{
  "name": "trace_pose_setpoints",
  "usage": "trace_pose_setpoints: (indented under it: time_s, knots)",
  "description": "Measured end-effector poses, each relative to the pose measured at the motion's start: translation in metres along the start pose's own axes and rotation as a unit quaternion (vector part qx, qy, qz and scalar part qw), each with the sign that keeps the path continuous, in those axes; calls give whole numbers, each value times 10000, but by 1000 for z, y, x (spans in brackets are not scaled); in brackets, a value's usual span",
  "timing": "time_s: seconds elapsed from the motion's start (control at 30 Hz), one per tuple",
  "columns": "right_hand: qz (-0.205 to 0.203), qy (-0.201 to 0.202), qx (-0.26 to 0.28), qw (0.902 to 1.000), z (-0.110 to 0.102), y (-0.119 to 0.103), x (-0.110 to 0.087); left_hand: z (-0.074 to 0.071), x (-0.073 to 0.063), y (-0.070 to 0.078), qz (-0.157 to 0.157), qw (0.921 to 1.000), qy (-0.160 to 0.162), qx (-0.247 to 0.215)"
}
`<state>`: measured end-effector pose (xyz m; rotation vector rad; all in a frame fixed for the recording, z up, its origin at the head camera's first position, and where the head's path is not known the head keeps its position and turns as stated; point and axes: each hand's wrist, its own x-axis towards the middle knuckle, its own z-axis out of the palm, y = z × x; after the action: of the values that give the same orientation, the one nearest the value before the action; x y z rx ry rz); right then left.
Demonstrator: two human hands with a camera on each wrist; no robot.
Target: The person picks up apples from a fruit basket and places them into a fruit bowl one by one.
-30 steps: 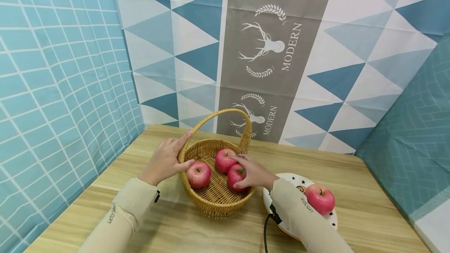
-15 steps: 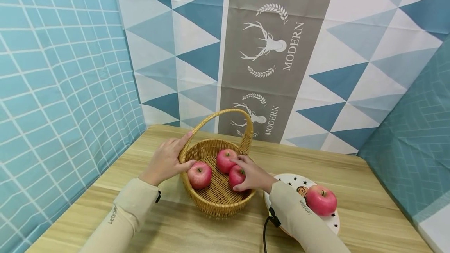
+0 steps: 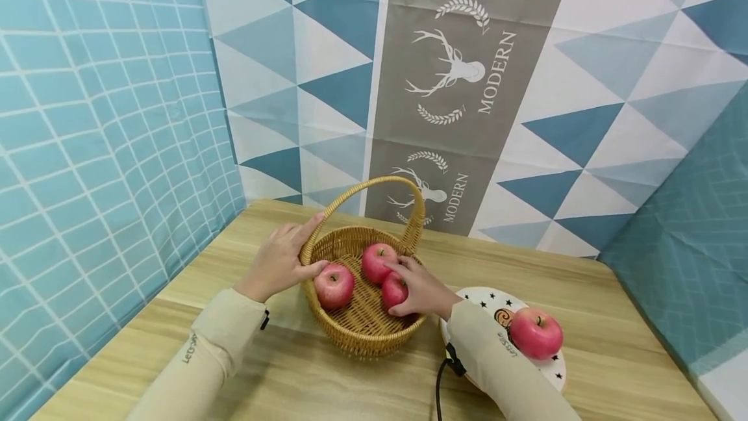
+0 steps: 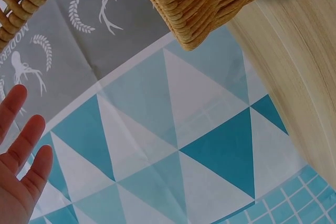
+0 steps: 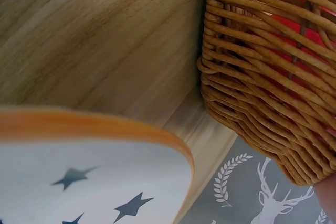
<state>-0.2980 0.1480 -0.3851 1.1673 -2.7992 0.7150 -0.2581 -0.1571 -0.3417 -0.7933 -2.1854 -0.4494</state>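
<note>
A wicker basket (image 3: 365,343) with an arched handle stands on the table, holding three red apples. My left hand (image 3: 279,262) is at its left side, the index finger against the handle's base and the thumb over the rim by the left apple (image 3: 334,286). In the left wrist view three fingers of the left hand (image 4: 23,156) are spread, apart from the wicker. Reaching over the right rim, my right hand (image 3: 428,290) holds the right apple (image 3: 394,291), partly covering it. Its fingertips also meet the back apple (image 3: 378,261). The right wrist view shows mostly wicker.
Right of the basket is a white plate (image 3: 487,297) with black stars and an orange edge, partly under the right forearm. Another apple (image 3: 536,333) sits on it. A black cable (image 3: 439,388) hangs from the right wrist. Patterned cloth walls (image 3: 327,83) stand behind and beside the table.
The whole head view has shifted slightly, with the scene moving a little right. Hands, basket and apples keep nearly the same places relative to each other.
</note>
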Motion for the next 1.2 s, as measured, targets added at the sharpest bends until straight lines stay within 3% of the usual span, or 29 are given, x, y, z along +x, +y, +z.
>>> trace_pose_setpoints:
  time_s: [0.3, 0.6, 1.2]
  knots:
    - [-89, -63, -642, 9979, 4, -3, 2, 0, -2, -1, 43, 10000, 46, -8]
    - [60, -304, -436, 9986, 4, -6, 3, -1, -2, 1, -25, 10000, -37, 26]
    - [370, -710, -766, 9938, -1, -7, 7, -1, 1, 0, 20, 10000, -44, 36]
